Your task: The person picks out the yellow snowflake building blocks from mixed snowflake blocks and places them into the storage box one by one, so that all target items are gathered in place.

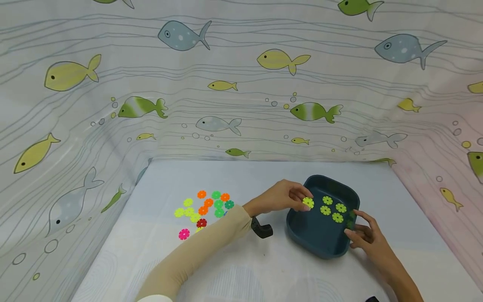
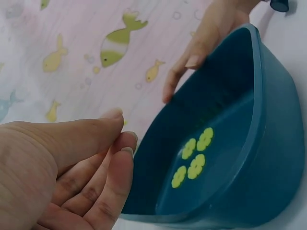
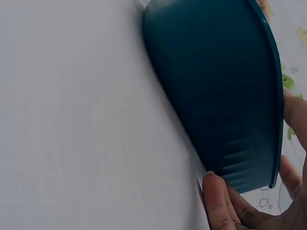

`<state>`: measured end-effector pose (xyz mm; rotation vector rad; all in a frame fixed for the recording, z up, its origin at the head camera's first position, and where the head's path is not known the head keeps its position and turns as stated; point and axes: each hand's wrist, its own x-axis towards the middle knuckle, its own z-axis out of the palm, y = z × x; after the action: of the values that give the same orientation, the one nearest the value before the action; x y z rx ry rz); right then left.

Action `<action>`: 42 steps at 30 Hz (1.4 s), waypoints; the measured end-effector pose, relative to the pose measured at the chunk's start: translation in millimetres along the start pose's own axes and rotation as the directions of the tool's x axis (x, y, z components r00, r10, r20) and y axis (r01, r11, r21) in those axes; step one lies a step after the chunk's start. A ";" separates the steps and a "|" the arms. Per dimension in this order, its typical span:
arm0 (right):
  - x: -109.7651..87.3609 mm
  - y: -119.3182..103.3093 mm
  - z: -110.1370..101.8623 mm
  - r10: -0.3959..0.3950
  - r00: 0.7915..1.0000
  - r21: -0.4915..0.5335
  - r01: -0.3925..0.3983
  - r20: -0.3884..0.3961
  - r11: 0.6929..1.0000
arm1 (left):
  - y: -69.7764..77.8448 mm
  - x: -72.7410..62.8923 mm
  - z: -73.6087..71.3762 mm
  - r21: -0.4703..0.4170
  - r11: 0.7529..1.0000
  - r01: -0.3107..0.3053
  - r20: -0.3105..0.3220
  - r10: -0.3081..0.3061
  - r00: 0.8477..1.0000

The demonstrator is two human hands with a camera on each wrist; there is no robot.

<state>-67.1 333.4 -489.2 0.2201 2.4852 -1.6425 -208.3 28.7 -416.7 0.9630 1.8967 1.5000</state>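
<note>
My left hand [image 1: 281, 196] pinches a yellow-green notched disc [image 1: 308, 203] between thumb and fingertips, over the left rim of a dark teal tub [image 1: 315, 243]. In the left wrist view the fingers [image 2: 117, 177] hide nearly all of that disc. Several matching yellow-green discs [image 1: 325, 210] lie flat on the tub floor, close together. At the tub's right side my right hand [image 1: 371, 241] grips the wall. The right wrist view has its fingers [image 3: 218, 196] against the tub's lower edge and side, with the thumb side up by the rim.
Left of the tub lie loose notched discs: orange [image 1: 203, 210], green [image 1: 216, 195], yellow-green [image 1: 179, 212], dark red [image 1: 201, 223] and pink [image 1: 184, 234]. My left sleeve [image 1: 203, 243] covers some of them. A fish-patterned curtain [image 1: 226, 100] surrounds the white table [image 1: 124, 256].
</note>
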 end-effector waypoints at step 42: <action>0.1 0.6 -1.1 -0.026 1.000 0.004 0.026 0.009 1.000 | 2.3 62.0 65.7 0.111 0.966 0.233 -0.029 -0.231 0.973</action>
<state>-67.2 334.7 -489.3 0.1818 2.4882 -1.6550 -194.7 117.2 -428.9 0.7480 2.0463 1.2793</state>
